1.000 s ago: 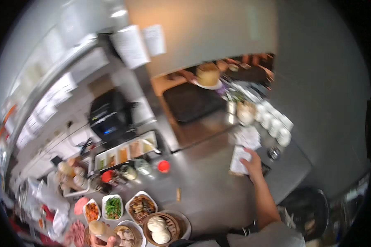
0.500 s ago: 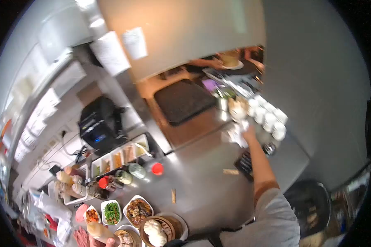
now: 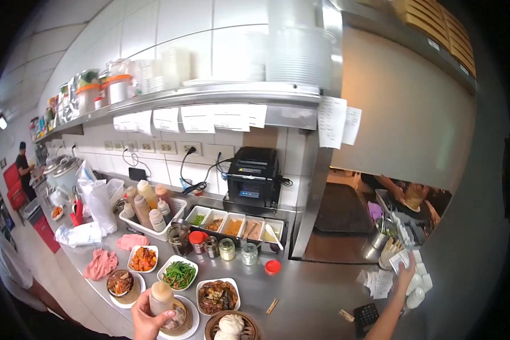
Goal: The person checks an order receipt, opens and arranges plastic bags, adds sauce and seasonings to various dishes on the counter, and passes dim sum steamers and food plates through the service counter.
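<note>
My left hand (image 3: 146,315) is wrapped round a squeeze bottle (image 3: 162,296) with a pale tip, upright over a small bamboo steamer (image 3: 178,324) of dumplings. In my right hand (image 3: 405,275), at the counter's right side, is a white paper slip (image 3: 400,259). Below it lie more paper slips (image 3: 379,283) on the counter. Near my left hand stand a dish of green vegetables (image 3: 178,274), a dish of glazed brown food (image 3: 217,296) and a bamboo steamer of white buns (image 3: 231,324).
Sauce bottles fill a white basket (image 3: 178,212) by the wall. Lidded jars (image 3: 226,249) stand before a topping tray (image 3: 232,225). A black printer (image 3: 254,175) sits behind. A calculator (image 3: 366,317) and cups (image 3: 415,297) are at right. Other people work beyond the opening and at far left.
My view has swung left and levelled, showing more of the shelf and wall. My right hand, earlier at the papers, now holds a slip up. My left hand still holds the bottle.
</note>
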{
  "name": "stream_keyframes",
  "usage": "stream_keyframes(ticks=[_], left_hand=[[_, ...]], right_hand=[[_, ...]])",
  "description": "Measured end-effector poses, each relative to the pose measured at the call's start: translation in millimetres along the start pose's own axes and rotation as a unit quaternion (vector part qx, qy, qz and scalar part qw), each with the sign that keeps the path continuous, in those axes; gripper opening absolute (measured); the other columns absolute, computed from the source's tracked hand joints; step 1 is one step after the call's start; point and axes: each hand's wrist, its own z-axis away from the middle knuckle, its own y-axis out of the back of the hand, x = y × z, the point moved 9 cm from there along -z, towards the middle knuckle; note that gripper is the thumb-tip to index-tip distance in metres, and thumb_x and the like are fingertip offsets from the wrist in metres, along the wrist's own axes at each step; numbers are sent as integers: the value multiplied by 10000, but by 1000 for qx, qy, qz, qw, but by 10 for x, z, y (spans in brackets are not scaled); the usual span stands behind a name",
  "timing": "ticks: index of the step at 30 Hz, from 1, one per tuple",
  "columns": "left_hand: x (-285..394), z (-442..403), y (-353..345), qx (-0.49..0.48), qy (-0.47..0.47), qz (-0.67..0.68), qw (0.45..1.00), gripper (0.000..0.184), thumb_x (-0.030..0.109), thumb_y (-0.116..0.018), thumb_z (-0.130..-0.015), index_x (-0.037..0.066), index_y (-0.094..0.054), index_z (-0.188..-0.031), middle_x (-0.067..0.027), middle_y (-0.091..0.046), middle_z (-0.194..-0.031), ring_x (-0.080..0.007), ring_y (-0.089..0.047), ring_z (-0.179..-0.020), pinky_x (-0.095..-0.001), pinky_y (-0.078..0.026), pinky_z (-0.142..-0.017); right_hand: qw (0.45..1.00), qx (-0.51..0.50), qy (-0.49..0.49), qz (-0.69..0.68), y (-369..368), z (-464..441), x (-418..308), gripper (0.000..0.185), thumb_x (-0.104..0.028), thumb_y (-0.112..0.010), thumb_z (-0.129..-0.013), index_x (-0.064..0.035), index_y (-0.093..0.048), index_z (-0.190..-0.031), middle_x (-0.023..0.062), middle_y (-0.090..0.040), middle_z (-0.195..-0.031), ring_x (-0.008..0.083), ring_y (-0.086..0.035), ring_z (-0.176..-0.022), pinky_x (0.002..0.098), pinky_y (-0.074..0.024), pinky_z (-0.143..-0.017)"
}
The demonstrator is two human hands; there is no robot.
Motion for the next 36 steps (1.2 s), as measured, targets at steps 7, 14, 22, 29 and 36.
stream_keyframes(ticks=[7,14,22,29,36], left_hand=[[5,61,245,0,5,34,999,682,75,-881,-624,-63,-564,-1212,-92,-664,-1079,-158,-628,-980,-308,-489,-900],[154,55,381,0,-15,34,999,661,25,-872,-648,-68,-559,-1223,-92,-660,-1109,-148,-621,-1015,-302,-486,-928],[107,49,498,5,-3,26,1000,657,30,-876,-649,-55,-565,-1221,-83,-659,-1104,-142,-618,-1013,-296,-487,-924],[85,68,683,29,6,29,999,658,51,-882,-646,-49,-570,-1217,-82,-655,-1114,-145,-614,-1018,-301,-479,-932],[60,26,741,42,19,42,998,678,63,-879,-647,-48,-556,-1233,-86,-653,-1118,-151,-614,-1027,-306,-478,-934]], right_hand=[[948,-10,-154,279,564,-3,2617,675,66,-647,-578,49,-556,-1246,146,-647,-1017,239,-627,-812,348,-526,-687],[987,64,-149,22,533,149,2158,668,118,-582,-642,6,-526,-1298,177,-615,-1104,258,-609,-961,360,-509,-816],[982,12,-141,123,-116,109,985,575,86,-645,-726,-1,-511,-1278,123,-535,-1209,210,-581,-969,321,-478,-896],[910,91,-197,353,269,512,1700,532,-113,-736,-744,0,-540,-1225,151,-572,-1142,246,-563,-1004,358,-449,-918],[978,23,196,65,-1536,649,-728,261,-177,-643,-930,-18,-588,-1130,62,-598,-1088,132,-579,-957,269,-472,-831]])
